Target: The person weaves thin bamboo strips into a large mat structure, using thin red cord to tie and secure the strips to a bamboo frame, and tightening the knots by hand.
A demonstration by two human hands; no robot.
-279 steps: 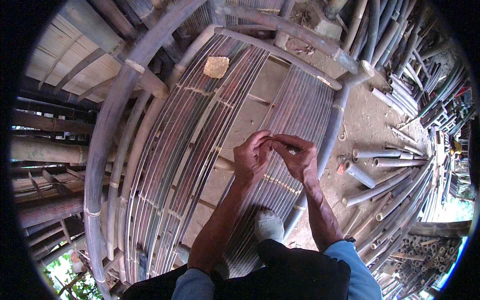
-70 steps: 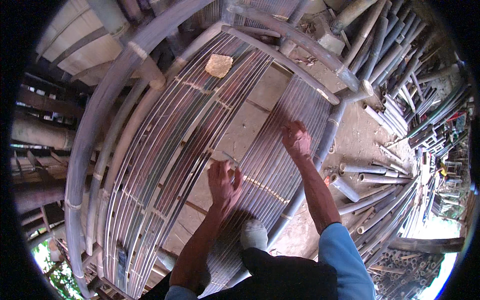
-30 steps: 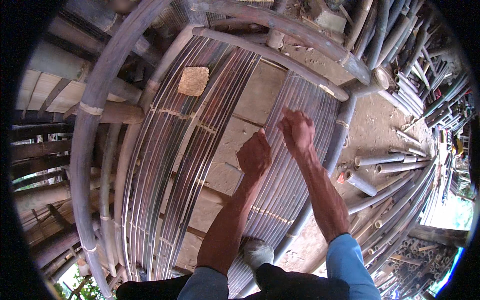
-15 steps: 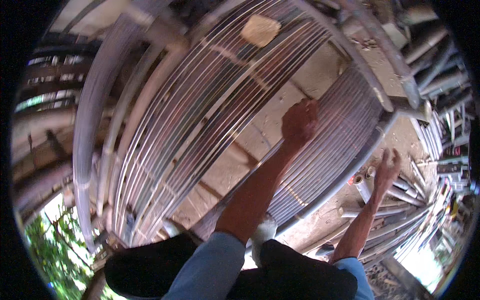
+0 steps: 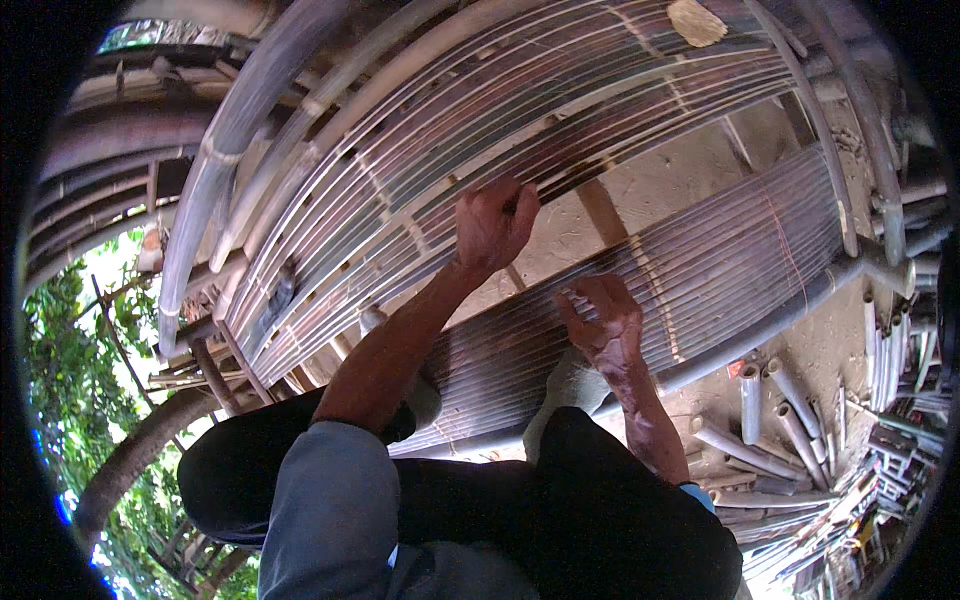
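My left hand (image 5: 495, 228) is closed, its knuckles up, at the near edge of a panel of thin bamboo slats (image 5: 560, 120). What its fingers hold, if anything, is hidden. My right hand (image 5: 606, 318) hovers low over a second, nearer panel of closely set dark slats (image 5: 720, 250). Its fingers are bent but apart, and nothing shows in them. Thin cross bindings tie the slats of both panels. A gap between the panels shows the dirt floor and a cross bar (image 5: 603, 212). My grey-covered foot (image 5: 572, 388) rests on the near panel.
A flat pale piece (image 5: 697, 23) lies on the far panel. Thick bamboo poles (image 5: 215, 160) frame the left side. Cut bamboo tubes (image 5: 750, 400) and bundled strips lie on the dirt at right. Green leaves (image 5: 70, 400) show at lower left.
My view has turned, shifting the panels. My right hand has come from beyond the near panel's right edge to over its slats. My left hand has moved left, from the near panel to the far one's edge.
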